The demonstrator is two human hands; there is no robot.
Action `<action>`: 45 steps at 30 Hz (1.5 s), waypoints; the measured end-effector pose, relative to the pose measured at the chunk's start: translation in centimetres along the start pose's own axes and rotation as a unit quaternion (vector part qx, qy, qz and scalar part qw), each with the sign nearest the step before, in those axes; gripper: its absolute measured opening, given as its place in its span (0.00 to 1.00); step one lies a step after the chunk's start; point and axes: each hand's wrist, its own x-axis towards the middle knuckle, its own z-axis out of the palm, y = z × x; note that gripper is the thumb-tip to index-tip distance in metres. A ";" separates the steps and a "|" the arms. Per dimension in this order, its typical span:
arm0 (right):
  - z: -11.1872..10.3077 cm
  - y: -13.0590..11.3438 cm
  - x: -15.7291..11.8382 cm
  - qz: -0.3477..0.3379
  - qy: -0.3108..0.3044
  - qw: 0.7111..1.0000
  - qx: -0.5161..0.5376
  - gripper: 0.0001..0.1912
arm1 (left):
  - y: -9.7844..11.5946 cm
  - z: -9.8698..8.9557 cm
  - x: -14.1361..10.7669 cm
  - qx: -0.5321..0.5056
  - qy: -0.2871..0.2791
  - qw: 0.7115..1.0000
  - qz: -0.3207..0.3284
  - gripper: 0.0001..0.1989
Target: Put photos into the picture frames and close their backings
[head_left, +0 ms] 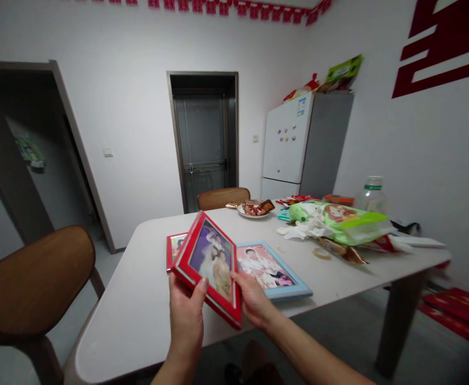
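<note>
A red picture frame (214, 259) with a photo in it is tilted in the air above the near part of the white table (133, 305). My left hand (188, 305) grips its lower left edge, thumb on the front. On its right edge, my right hand (252, 297) is closed with the thumb in front; the fingers behind are hidden. A light blue picture frame (294, 283) lies flat on the table to the right, partly covered by the red one. Behind the held frame, a smaller red-edged frame (170, 248) shows only in part.
Toward the back stands a plate (254, 213) of packaged snacks. At right are a green tissue pack (354, 222), wrappers, a tape roll (321, 253) and a clear jar (371, 197). Brown chairs (37, 278) stand at the left and far side. A fridge (288, 141) is in the corner.
</note>
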 end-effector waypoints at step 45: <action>-15.2 -2.6 4.1 -0.260 0.061 0.560 -0.784 0.32 | -12.2 -5.5 14.1 0.714 -0.241 0.638 0.159 0.33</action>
